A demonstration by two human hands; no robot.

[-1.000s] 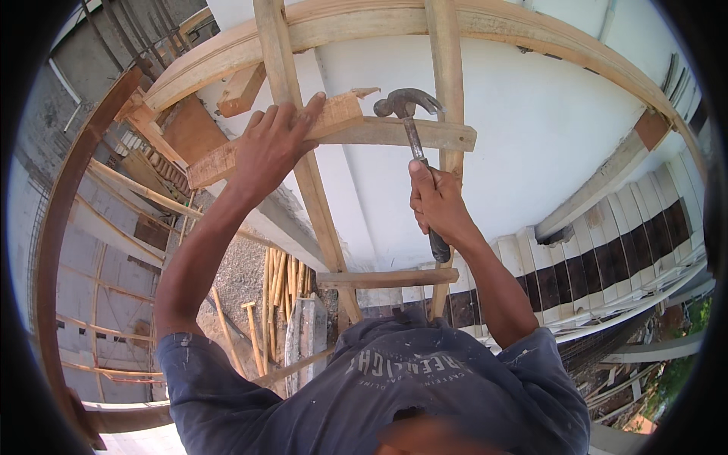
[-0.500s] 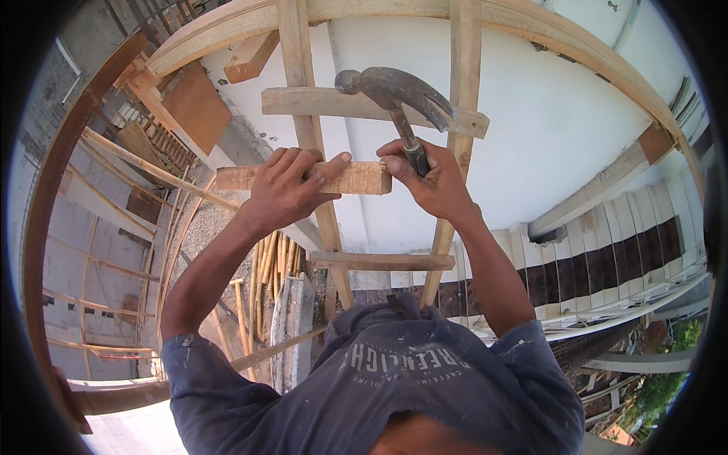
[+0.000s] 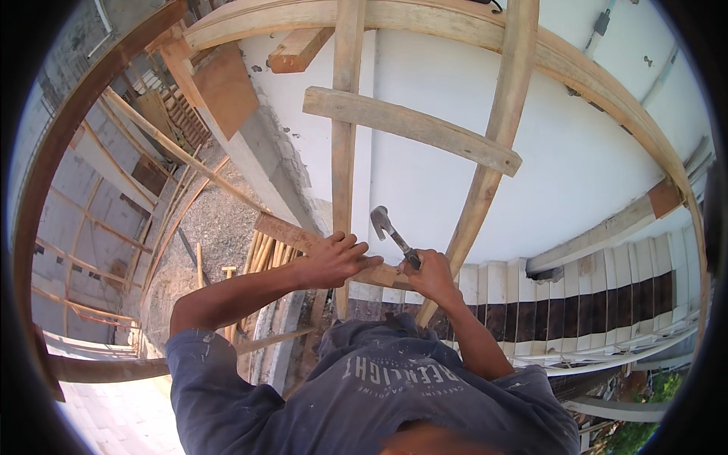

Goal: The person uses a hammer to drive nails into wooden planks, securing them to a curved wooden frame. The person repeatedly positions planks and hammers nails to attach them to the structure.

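My left hand (image 3: 334, 260) wraps over a short length of squared timber (image 3: 284, 230), which slants down from left to right. In my right hand (image 3: 434, 274) is a claw hammer (image 3: 390, 229), gripped by its handle with the metal head up and to the left. Between the two hands, wood (image 3: 383, 274) shows low across the ladder; I cannot tell where the timber ends and the lower rung begins. Behind stands a wooden ladder with a left rail (image 3: 346, 114), a right rail (image 3: 500, 114) and an upper rung (image 3: 409, 125) across them.
A long wooden beam (image 3: 425, 20) crosses above the ladder in front of a white wall (image 3: 591, 144). A timber end (image 3: 299, 51) juts out at upper left. Bamboo poles (image 3: 265, 254) stand lower left beside gravel (image 3: 199, 220). A striped ledge (image 3: 576, 303) runs along the right.
Both hands have come down and nearer my body with the timber and hammer. The timber now slants instead of lying nearly level. My view has shifted, so the ladder appears tilted.
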